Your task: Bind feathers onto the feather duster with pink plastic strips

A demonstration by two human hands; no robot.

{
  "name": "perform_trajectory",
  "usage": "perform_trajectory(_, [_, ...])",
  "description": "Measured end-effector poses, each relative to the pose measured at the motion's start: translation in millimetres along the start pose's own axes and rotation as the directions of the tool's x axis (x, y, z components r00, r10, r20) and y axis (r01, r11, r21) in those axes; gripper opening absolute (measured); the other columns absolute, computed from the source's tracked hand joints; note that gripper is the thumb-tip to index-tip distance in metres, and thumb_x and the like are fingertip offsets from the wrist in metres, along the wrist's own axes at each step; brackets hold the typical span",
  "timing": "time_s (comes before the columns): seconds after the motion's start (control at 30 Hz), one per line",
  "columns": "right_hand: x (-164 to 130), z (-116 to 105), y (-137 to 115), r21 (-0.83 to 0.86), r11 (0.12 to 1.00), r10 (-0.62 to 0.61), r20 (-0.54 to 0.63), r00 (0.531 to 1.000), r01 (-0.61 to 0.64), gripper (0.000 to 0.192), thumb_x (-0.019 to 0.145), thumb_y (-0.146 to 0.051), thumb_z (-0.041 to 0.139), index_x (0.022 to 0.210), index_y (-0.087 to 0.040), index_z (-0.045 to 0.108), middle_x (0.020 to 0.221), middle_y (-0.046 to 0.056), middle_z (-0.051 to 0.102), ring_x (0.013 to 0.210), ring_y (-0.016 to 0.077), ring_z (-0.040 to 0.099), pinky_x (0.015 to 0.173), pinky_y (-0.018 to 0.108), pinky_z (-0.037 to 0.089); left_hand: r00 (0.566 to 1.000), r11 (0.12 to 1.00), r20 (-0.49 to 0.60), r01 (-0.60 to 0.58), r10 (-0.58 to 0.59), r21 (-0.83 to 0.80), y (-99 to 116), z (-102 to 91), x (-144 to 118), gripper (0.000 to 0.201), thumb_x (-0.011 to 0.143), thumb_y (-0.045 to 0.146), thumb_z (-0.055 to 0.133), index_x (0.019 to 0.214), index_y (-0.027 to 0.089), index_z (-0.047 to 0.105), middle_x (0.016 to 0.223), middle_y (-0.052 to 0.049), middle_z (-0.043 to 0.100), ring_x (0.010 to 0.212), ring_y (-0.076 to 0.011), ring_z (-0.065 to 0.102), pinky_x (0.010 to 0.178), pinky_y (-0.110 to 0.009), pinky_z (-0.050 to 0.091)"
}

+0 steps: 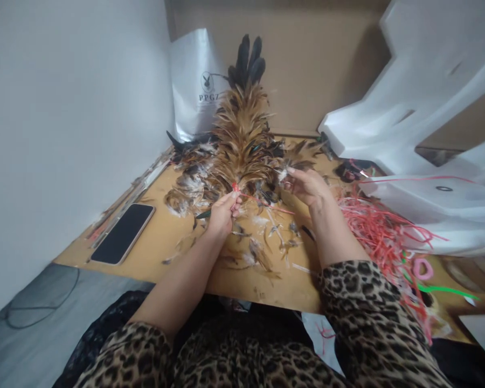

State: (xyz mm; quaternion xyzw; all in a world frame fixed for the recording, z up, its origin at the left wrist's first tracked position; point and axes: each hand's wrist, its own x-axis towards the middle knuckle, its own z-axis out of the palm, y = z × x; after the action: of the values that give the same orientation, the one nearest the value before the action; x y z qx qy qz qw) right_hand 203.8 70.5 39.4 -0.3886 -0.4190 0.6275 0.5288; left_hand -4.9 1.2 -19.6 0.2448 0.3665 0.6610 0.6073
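My left hand [225,211] is closed around the lower end of a feather duster [242,134], its brown feathers fanning upward to black tips. Red tie strip [236,187] is wound at that end, and a loose length trails off to the right. To the right of the duster, my right hand [307,186] pinches a small bunch of feathers [297,161] by its pale fluffy base. Loose feathers [189,188] lie heaped left of the duster, and more scraps are scattered below my hands. The duster's handle, if any, is hidden in my grip.
A phone [123,234] lies at the table's left edge. Behind the feathers stands a silver-white bag [194,81]. On the right are a tangle of red strips [375,231], white foam pieces [424,194], a pink ring [423,269] and a green strip [444,290]. A wall closes off the left.
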Motion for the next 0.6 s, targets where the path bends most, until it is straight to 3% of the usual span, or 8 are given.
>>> perform_trajectory(0.1, [-17.5, 32.4, 2.0, -0.022, 0.999, -0.029, 0.147, 0.989, 0.033, 0.032, 0.05, -0.028, 0.082, 0.072, -0.016, 0.061, 0.065, -0.001, 0.063, 0.057, 0.0099, 0.055, 0.051, 0.023, 0.042, 1.0, 1.0, -0.011, -0.014, 0.014, 0.025, -1.3, 0.4, -0.7, 0.029, 0.06, 0.029, 0.076, 0.08, 0.01, 0.066, 0.062, 0.0, 0.056, 0.046, -0.0017, 0.039, 0.038, -0.014, 0.021])
perform_trajectory(0.27, [-25.8, 69.4, 32.8, -0.075, 0.997, -0.019, 0.21, 0.978, 0.036, 0.036, 0.046, -0.03, 0.084, 0.074, -0.015, 0.066, 0.07, 0.0, 0.066, 0.063, 0.0126, 0.058, 0.065, 0.027, 0.046, 0.999, 0.998, -0.002, -0.042, 0.042, 0.042, -1.3, 3.0, -4.9, 0.026, 0.062, 0.029, 0.074, 0.08, 0.011, 0.067, 0.062, -0.001, 0.058, 0.046, -0.0025, 0.039, 0.039, -0.015, 0.022])
perform_trajectory(0.37, [-23.1, 74.5, 47.1, -0.08, 0.995, -0.038, 0.168, 0.985, 0.052, 0.037, 0.046, -0.031, 0.083, 0.074, -0.015, 0.067, 0.071, 0.001, 0.067, 0.067, 0.0139, 0.059, 0.071, 0.03, 0.046, 0.998, 0.997, 0.009, -0.066, 0.066, 0.049, -0.6, 4.9, -6.6, 0.024, 0.065, 0.029, 0.072, 0.079, 0.011, 0.067, 0.063, -0.002, 0.06, 0.047, -0.0032, 0.039, 0.04, -0.016, 0.024])
perform_trajectory(0.6, [-19.8, 73.6, 53.9, -0.227, 0.968, -0.085, 0.086, 0.993, 0.102, 0.035, 0.047, -0.036, 0.081, 0.069, -0.014, 0.066, 0.066, 0.0, 0.065, 0.06, 0.0114, 0.055, 0.064, 0.027, 0.043, 0.994, 0.99, 0.036, -0.104, 0.101, 0.093, -4.3, 5.5, -6.1, 0.03, 0.069, 0.04, 0.068, 0.07, 0.011, 0.065, 0.057, -0.002, 0.057, 0.045, -0.0039, 0.038, 0.039, -0.017, 0.025])
